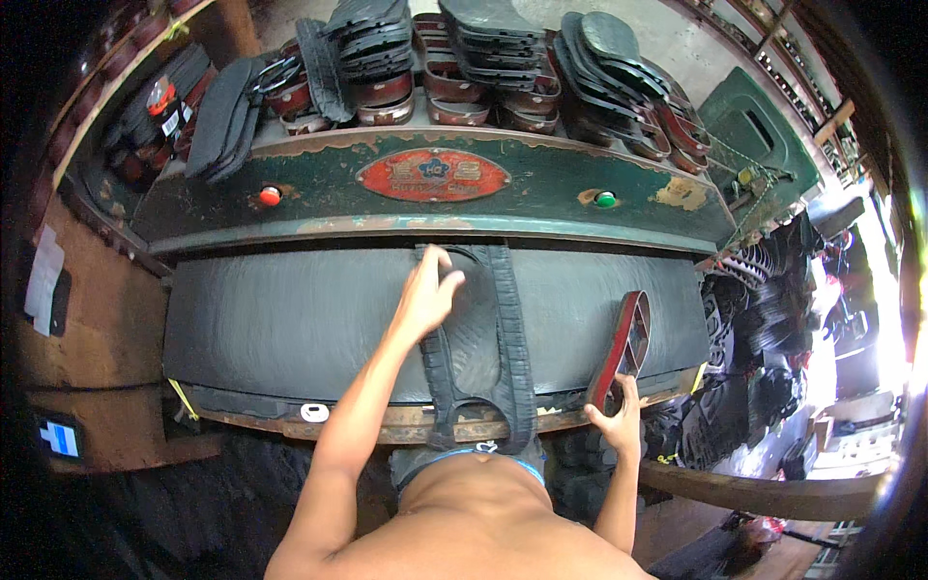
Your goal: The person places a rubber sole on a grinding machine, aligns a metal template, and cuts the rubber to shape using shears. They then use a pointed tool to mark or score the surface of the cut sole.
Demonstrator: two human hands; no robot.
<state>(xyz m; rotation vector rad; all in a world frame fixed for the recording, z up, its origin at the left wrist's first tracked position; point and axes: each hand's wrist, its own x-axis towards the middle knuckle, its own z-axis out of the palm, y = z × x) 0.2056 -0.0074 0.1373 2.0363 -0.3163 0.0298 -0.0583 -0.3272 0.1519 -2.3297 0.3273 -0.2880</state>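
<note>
My left hand (pixel 430 290) rests at the upper left edge of a black rubber strip (pixel 514 348), fingers bent and thumb apart. The strip has large cut-out openings, a treaded surface and ridged sides, and lies front to back across a wide dark grey pad (pixel 261 314) on a green machine (pixel 290 155). My right hand (pixel 614 411) grips the lower end of a red, sole-shaped metal cutting die (pixel 630 324), held tilted at the right part of the pad, right of the strip.
Stacked black soles (pixel 493 43) and red dies (pixel 382 92) line the machine's top, above a red button (pixel 271 195) and a green button (pixel 606 199). Heaped black scraps (pixel 764 309) lie at the right. A screen device (pixel 60 435) is at the left; a wooden beam (pixel 754 483) at lower right.
</note>
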